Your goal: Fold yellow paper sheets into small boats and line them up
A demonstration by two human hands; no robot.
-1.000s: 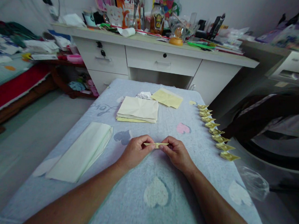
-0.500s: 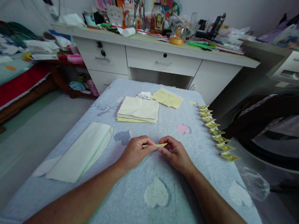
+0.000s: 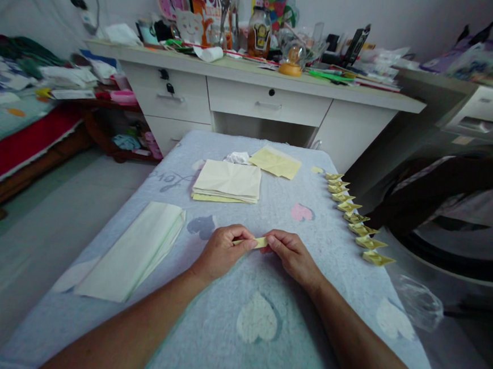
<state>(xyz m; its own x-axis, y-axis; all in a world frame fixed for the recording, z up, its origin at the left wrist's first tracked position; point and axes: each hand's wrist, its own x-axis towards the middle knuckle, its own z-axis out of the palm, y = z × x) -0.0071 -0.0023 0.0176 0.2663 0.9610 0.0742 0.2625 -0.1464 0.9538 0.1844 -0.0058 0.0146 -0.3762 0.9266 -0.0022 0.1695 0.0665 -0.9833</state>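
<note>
A small folded strip of yellow paper (image 3: 260, 242) is pinched between both my hands over the middle of the cloth-covered table. My left hand (image 3: 228, 245) grips its left end, with thumb and fingers closed. At the right end, my right hand (image 3: 288, 253) is closed on it too, its thumb on top. Fingers cover much of the paper, so its full shape is hidden. Along the right table edge stands a row of several folded yellow paper boats (image 3: 377, 258). Beyond my hands lies a stack of creased cream paper (image 3: 229, 178).
A folded pale green-white sheet bundle (image 3: 132, 252) lies at the left. Behind the stack are a crumpled white tissue (image 3: 238, 157) and a yellow sheet (image 3: 276, 162). A cluttered white desk (image 3: 270, 104) borders the far side; a clear plastic bag (image 3: 420, 303) hangs at the right.
My right hand has shifted its grip on the folded paper, thumb now pressed over its right end. The pointed tip seen earlier is now covered. My left hand has barely moved.
</note>
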